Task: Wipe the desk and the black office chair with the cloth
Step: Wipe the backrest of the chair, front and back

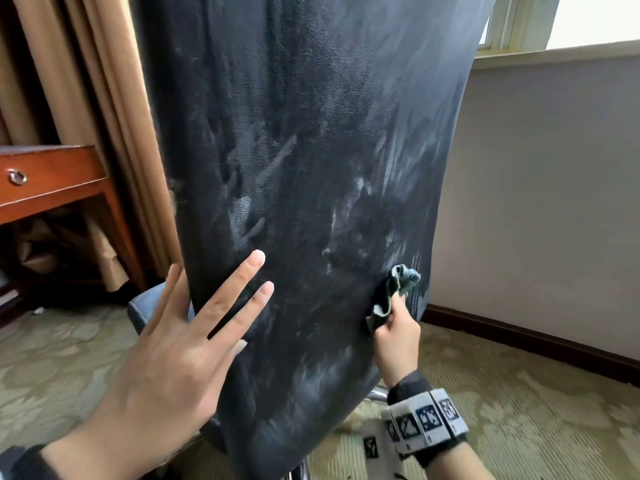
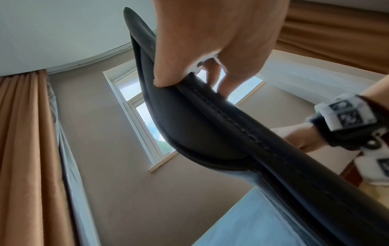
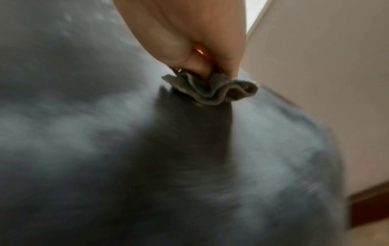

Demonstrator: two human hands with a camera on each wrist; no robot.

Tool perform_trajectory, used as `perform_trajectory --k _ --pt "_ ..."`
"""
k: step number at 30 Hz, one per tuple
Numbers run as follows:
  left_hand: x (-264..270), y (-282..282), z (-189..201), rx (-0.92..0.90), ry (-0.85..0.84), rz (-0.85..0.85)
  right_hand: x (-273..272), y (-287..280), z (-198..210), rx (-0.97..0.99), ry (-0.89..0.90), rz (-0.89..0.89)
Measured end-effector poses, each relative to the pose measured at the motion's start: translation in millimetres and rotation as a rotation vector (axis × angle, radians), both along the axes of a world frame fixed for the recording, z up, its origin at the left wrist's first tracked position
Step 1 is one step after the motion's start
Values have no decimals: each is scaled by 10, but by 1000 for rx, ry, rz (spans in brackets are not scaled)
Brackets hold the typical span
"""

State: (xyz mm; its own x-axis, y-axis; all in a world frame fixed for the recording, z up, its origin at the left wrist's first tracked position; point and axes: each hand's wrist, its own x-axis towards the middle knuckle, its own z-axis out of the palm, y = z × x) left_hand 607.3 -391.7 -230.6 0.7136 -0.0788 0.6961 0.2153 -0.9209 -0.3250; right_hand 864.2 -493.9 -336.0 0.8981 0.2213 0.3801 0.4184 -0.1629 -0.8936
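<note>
The black office chair's backrest (image 1: 311, 150) fills the head view, streaked with pale dusty smears. My left hand (image 1: 207, 313) lies on its lower left edge with straight fingers, some on the near face and some behind the edge (image 2: 210, 124). My right hand (image 1: 394, 327) grips a bunched grey-green cloth (image 1: 403, 278) and presses it against the backrest's lower right part. The right wrist view shows the cloth (image 3: 210, 89) pinched in the fingers (image 3: 200, 66) against the dusty surface (image 3: 105, 133). The wooden desk (image 1: 52, 171) with a drawer stands at far left.
Tan curtains (image 1: 114, 116) hang between the desk and the chair. A grey wall (image 1: 536, 202) with a dark baseboard (image 1: 554, 344) and a window sill (image 1: 554, 53) lies to the right. Patterned carpet (image 1: 536, 410) covers the floor; the chair's chrome base (image 1: 377, 394) shows below.
</note>
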Motion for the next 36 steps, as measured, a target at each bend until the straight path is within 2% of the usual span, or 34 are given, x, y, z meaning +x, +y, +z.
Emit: perform_trajectory --k 3,5,7,11,13,16,18,20,24,26,30,32,33,36 --pt "2 -8 -20 -17 -9 1 408 -18 -152 -256 253 -69" --pt "7 -27 -12 -24 -11 2 485 -79 -187 -382 322 -64" --pt "10 -14 -14 -28 -4 4 518 -103 18 -370 261 -26" --pt "3 17 -39 0 -29 4 747 15 693 -113 -2 -42" --pt "-3 6 -45 7 -35 11 753 31 584 -140 6 -68" --pt "-11 -21 -35 6 -51 30 623 -74 -61 -329 224 -64" --pt "-25 -21 -35 -6 -53 48 583 -136 -315 -414 308 -28" --pt "-65 6 -49 -8 -51 67 629 -121 -141 -370 282 -14" --pt "-116 37 -51 55 -30 131 767 6 513 -110 86 -54" --pt "-130 20 -76 90 6 208 711 19 469 -112 127 -88" --pt "-119 -52 -168 58 66 248 190 -48 -97 -146 363 -60" --pt "-99 -59 -152 37 41 229 -301 -50 -313 -72 382 -27" --pt "-95 -60 -145 35 33 214 -634 -40 -358 -9 297 16" --pt "-113 -52 -120 26 43 177 -1646 122 -419 165 -198 193"
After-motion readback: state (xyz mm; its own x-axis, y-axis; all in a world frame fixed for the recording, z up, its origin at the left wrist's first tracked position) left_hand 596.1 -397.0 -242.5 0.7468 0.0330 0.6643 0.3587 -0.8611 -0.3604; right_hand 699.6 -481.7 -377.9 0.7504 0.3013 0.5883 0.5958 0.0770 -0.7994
